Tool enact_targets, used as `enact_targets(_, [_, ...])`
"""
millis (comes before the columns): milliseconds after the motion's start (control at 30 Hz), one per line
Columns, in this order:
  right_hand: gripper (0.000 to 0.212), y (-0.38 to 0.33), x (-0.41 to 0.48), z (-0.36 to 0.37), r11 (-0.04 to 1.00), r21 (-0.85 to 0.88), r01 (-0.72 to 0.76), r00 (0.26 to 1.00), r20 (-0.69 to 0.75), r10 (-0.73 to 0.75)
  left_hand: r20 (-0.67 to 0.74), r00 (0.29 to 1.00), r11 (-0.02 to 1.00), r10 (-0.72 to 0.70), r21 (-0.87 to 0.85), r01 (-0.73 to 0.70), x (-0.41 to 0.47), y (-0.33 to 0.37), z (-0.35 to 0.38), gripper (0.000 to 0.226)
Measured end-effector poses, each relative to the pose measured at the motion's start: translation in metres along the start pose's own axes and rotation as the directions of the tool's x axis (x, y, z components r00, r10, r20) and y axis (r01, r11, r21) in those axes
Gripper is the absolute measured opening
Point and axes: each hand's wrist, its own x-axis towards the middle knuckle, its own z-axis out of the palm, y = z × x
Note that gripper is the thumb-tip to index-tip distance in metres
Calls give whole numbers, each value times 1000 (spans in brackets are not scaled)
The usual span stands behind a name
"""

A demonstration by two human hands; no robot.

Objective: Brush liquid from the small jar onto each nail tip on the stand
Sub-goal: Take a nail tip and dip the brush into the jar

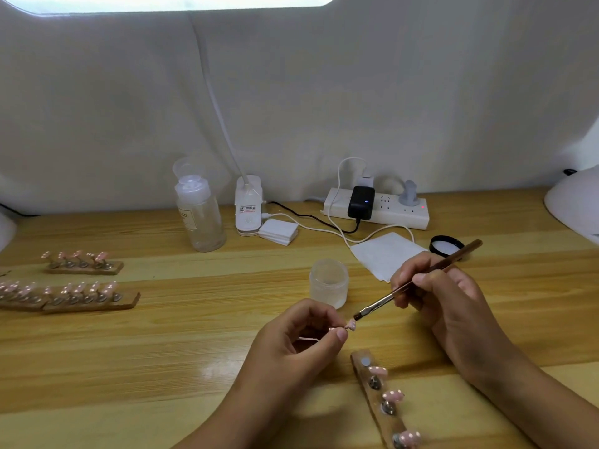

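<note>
My left hand (298,338) pinches a small metal holder carrying a pink nail tip (351,325), lifted off the table. My right hand (444,296) grips a brown-handled brush (418,283); its dark bristles sit just above the held nail tip. An open frosted small jar (329,281) stands just behind the two hands. A wooden stand (377,403) lies at the near right with three pink dotted nail tips on it and one bare magnet spot at its far end.
Two more wooden stands with pink nail tips (82,264) (68,294) lie at the left. A clear bottle (201,215), a lamp base (248,205), cotton pads (278,231), a power strip (377,207), a white tissue (385,254) and the jar's black lid (446,246) lie behind.
</note>
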Motion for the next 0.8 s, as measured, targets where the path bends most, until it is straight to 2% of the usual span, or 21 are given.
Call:
enact_targets(100, [19, -2, -1, 0, 998, 58, 9, 999, 46, -12, 1, 1000, 1000, 6, 6, -6, 0, -1, 0, 6])
enact_targets(200, [18, -3, -2, 4, 1000, 12, 6, 996, 86, -7, 6, 1000, 1000, 8, 9, -8, 0, -1, -1, 4])
enact_targets(333, [17, -5, -4, 7, 997, -71, 18, 1000, -3, -18, 11, 1000, 1000, 1, 7, -1, 0, -2, -2, 5])
enact_targets(433, [11, -8, -3, 6, 1000, 10, 1, 998, -59, 0, 5, 1000, 1000, 0, 14, 0, 0, -2, -1, 7])
enact_targets(533, [14, -11, -2, 6, 992, 117, -51, 997, -49, 57, -5, 1000, 1000, -5, 14, 5, 0, -1, 0, 6])
enact_targets(600, [19, -11, -3, 8, 993, 94, -70, 997, -19, 72, 3, 1000, 1000, -11, 17, 11, 0, 0, -1, 3])
enact_targets(800, [21, -11, -4, 13, 994, 51, -92, 996, 6, 92, 12, 1000, 999, -25, 37, 25, -2, 1, 0, 15])
